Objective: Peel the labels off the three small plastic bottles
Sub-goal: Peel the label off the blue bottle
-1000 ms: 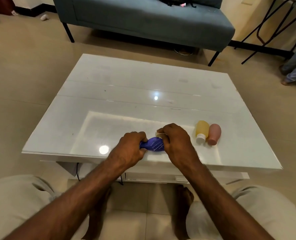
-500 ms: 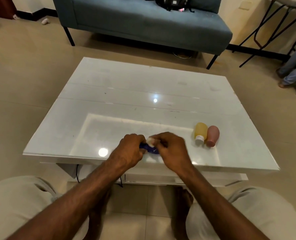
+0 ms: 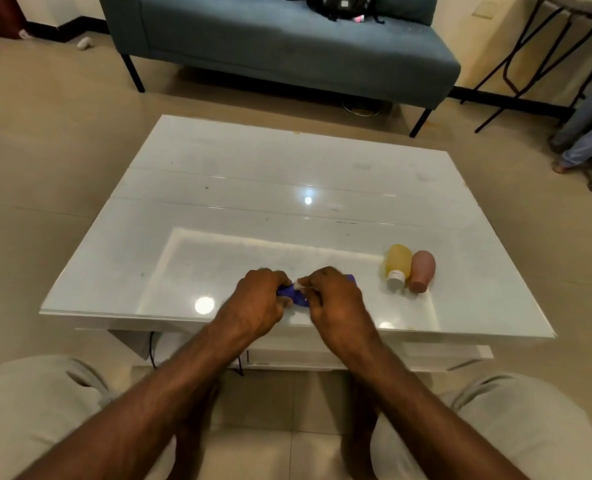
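Hiding purple bottle, both hands, label unclear

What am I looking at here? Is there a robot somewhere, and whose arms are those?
There is no robot. A person wears a wide-angle camera on the head, looking forward and down, so you see that person's own arms and knees from above.

Both hands work over the near edge of a glossy white coffee table. The left hand grips a small purple plastic bottle, mostly hidden between the hands. The right hand holds the other end and pinches a small white bit at the bottle, probably its label being peeled.

To the right, a yellow bottle with a white cap and a pink bottle lie side by side, waiting.

Behind the table stands a blue-grey sofa with a black bag on it.
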